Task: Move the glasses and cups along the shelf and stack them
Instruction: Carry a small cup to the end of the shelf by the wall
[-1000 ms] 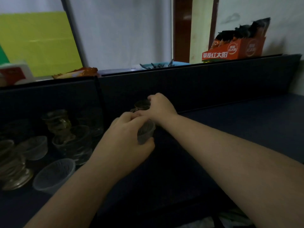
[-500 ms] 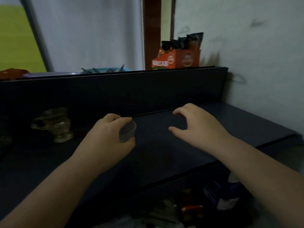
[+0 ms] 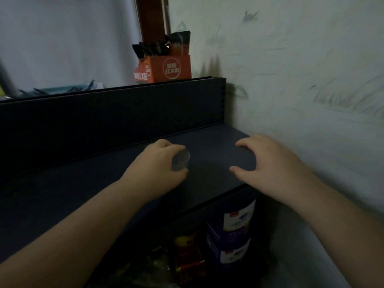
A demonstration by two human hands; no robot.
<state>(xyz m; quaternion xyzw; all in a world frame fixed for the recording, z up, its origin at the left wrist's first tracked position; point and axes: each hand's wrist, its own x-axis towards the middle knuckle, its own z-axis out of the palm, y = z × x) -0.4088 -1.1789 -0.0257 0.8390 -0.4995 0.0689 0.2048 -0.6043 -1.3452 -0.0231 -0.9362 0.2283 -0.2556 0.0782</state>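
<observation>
Here, left hand [image 3: 158, 163] grip around clear cup [image 3: 180, 161] (right hand [image 3: 268, 163] grip released).

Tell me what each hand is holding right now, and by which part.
The left hand holds a small clear plastic cup by its side wall, thumb below, fingers over the top. The right hand holds nothing, fingers spread above the shelf.

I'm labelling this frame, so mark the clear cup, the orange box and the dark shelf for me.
clear cup [image 3: 181, 161]: head view, on its see-through side wall, held in the left hand.
orange box [image 3: 166, 69]: head view, on its front face by the round logo.
dark shelf [image 3: 209, 161]: head view, on the bare top between the hands.
</observation>
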